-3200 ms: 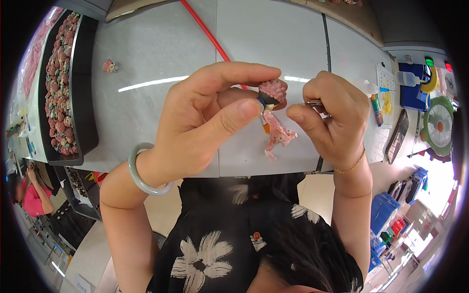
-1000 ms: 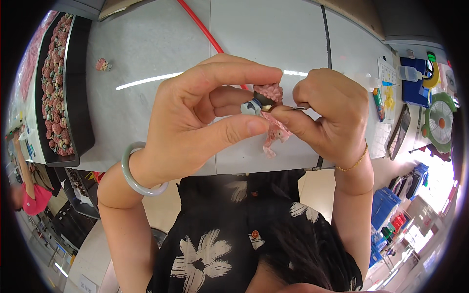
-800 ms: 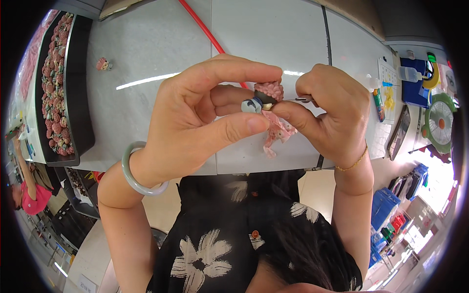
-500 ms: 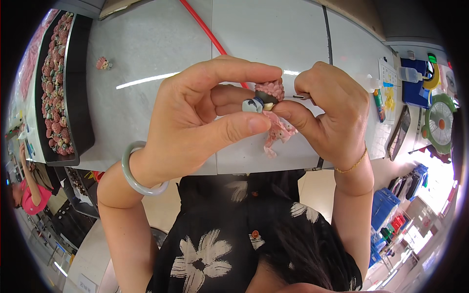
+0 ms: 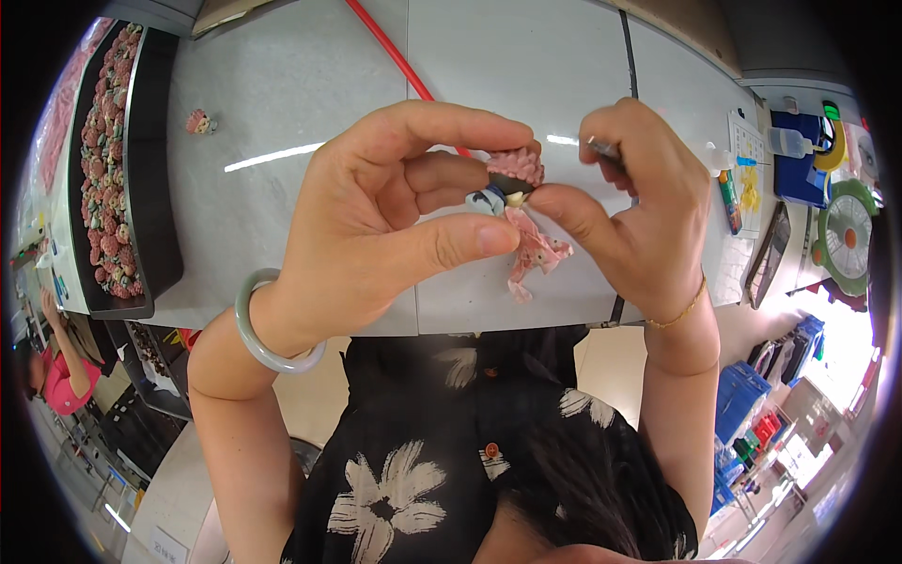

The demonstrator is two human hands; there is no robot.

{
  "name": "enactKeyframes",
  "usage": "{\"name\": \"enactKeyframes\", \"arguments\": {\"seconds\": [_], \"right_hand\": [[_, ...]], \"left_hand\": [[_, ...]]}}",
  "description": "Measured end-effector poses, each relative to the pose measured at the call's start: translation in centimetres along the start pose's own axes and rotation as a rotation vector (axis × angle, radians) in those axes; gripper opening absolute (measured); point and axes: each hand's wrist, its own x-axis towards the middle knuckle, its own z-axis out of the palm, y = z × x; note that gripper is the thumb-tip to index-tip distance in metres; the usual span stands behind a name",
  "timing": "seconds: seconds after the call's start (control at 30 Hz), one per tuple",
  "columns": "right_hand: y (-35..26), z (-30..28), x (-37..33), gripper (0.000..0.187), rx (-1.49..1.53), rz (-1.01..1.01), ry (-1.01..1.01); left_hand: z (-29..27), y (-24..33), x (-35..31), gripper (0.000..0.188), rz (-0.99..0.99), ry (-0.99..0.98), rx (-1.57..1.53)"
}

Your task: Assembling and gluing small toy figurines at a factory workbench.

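My left hand (image 5: 376,235) is closed around a small figurine (image 5: 515,167), pinched between thumb and fingers above the table. The figurine has a bumpy pink top, a dark band under it and a pale blue-and-white part below. In my right hand (image 5: 648,211), curled fingers grip a slim metal tool (image 5: 602,148), mostly hidden, so its exact kind cannot be told. Its visible end stands apart from the figurine, while the right thumb tip is against or very near the figurine's side. A crumpled pink speckled scrap (image 5: 538,247) shows just below the figurine.
A black tray (image 5: 155,179) full of similar pink figurines stands at the left. One loose figurine (image 5: 199,122) lies beside it. A red rod (image 5: 395,52) crosses the far table. At the right are a squeeze bottle (image 5: 794,142), a blue bin (image 5: 799,174) and a green fan (image 5: 846,235).
My right hand's fingers have lifted up and away, taking the metal tool off the figurine's side. The left hand still holds the figurine, which has shifted very slightly.
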Motion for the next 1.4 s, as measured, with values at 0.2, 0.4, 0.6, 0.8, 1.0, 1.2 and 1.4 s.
{"name": "enactKeyframes", "arguments": {"seconds": [0.2, 0.4, 0.6, 0.8, 1.0, 1.2, 1.4], "right_hand": [[1.4, 0.8, 0.3, 0.017, 0.141, 0.172, 0.045], [3.2, 1.9, 0.2, 0.025, -0.094, 0.105, -0.036], [1.8, -0.1, 0.4, 0.027, -0.178, 0.1, -0.078], [-0.3, -8.3, -1.9, 0.032, 0.145, 0.088, 0.818], [4.5, -7.1, -7.2, 0.047, 0.441, 0.359, 0.723], [4.6, -4.7, -7.7, 0.031, 0.338, 0.519, 0.242], [2.2, -4.2, -5.3, 0.024, 0.567, 0.45, 0.145]], "left_hand": [[-0.6, -0.6, 0.3, 0.05, 0.194, -0.122, 0.124], [0.2, -0.4, 0.3, 0.047, 0.211, -0.134, 0.025], [1.0, 0.2, 0.0, 0.047, 0.259, -0.152, 0.068], [2.4, 2.1, -1.7, 0.04, 0.146, -0.089, -0.004], [2.2, 2.7, -2.8, 0.045, 0.026, -0.034, 0.062], [1.3, 1.5, -2.6, 0.042, 0.335, -0.115, 0.421], [1.1, 1.3, -2.0, 0.038, 0.401, -0.073, 0.475]]}}
